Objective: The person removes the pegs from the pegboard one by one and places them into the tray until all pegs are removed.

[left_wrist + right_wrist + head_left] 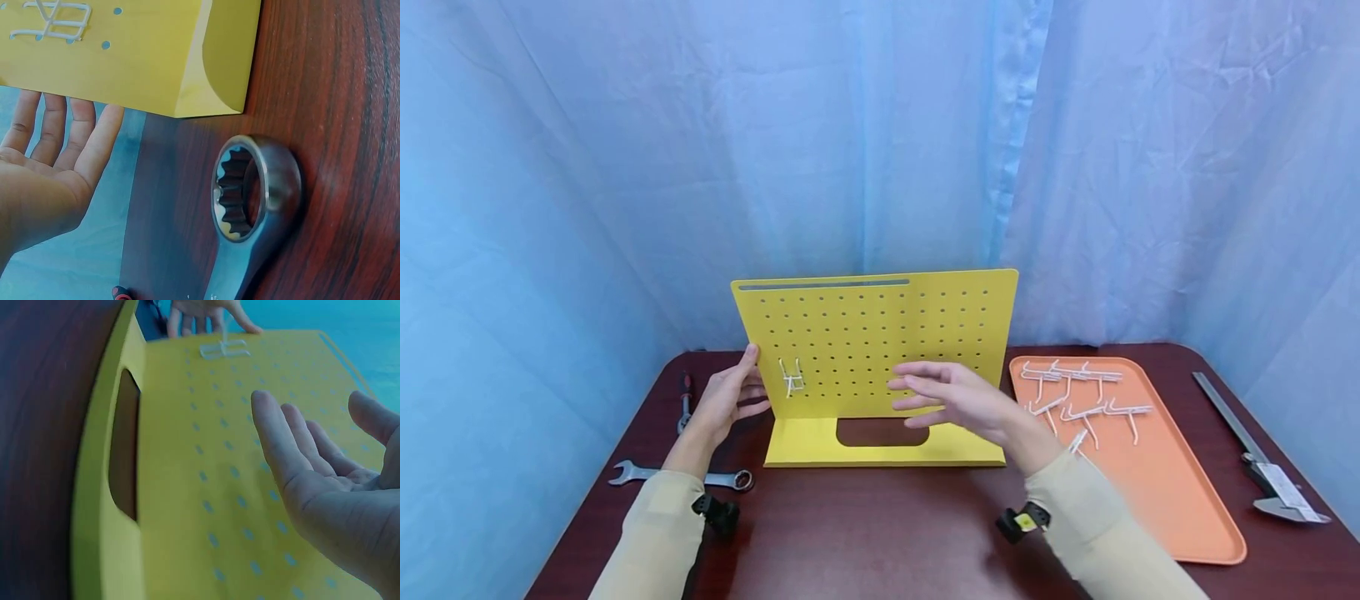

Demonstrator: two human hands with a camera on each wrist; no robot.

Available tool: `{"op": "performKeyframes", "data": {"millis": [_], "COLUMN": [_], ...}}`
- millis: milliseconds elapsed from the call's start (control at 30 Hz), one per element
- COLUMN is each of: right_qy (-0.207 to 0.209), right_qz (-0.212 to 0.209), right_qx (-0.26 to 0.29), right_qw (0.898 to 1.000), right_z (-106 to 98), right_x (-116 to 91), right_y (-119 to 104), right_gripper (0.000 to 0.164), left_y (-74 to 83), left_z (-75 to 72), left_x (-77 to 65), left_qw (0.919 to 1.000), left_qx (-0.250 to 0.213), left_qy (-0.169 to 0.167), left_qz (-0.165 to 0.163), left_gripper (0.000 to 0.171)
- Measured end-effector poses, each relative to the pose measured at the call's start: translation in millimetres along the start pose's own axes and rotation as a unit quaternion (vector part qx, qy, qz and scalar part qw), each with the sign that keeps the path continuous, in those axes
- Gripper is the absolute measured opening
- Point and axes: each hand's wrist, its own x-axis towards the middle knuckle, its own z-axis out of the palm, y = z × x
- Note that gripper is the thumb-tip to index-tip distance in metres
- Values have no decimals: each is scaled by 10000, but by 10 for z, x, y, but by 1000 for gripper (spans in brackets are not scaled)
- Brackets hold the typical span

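Note:
A yellow pegboard (865,333) stands on its own base (805,442), leaning slightly back. My left hand (730,396) holds its left edge, thumb at the edge and fingers reaching behind the panel; in the left wrist view the fingertips (81,119) vanish behind the board. A white wire hook (793,382) sits in the holes at the lower left, also seen in the right wrist view (224,349). My right hand (955,400) hovers in front of the lower right part of the board, fingers spread and loosely bent, holding nothing.
An orange tray (1180,500) on the right carries several white wire hooks (1082,412). Beyond it lies a caliper (1262,467). A combination wrench (722,480) and a red-handled tool (685,396) lie at the left. Blue curtains (850,150) hang behind the dark table (850,533).

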Motion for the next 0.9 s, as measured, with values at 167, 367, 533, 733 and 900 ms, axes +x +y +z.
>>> {"op": "performKeyframes", "data": {"millis": [167, 367, 533, 733, 900], "right_qy": [-224, -132, -22, -156, -103], "right_qz": [225, 485, 664, 760, 732], "right_qx": [638, 1051, 1189, 1424, 1782], "right_qw": [9975, 9932, 9907, 9868, 9812], "right_z": [269, 608, 836, 981, 1033], "right_x": [316, 652, 911, 1063, 1143], "right_y": [167, 243, 309, 433, 501], "right_gripper": [60, 54, 51, 49, 43], "left_y": [-3, 16, 21, 17, 12], "left_z": [16, 7, -5, -4, -4], "left_x": [7, 28, 39, 43, 29], "left_qw": [10000, 10000, 10000, 9999, 9999], "left_qx": [-27, -47, -46, 63, 117], "left_qy": [-19, -42, -49, -85, -74], "left_qz": [-63, -69, -21, 38, -15], "left_gripper": [84, 86, 86, 85, 84]}}
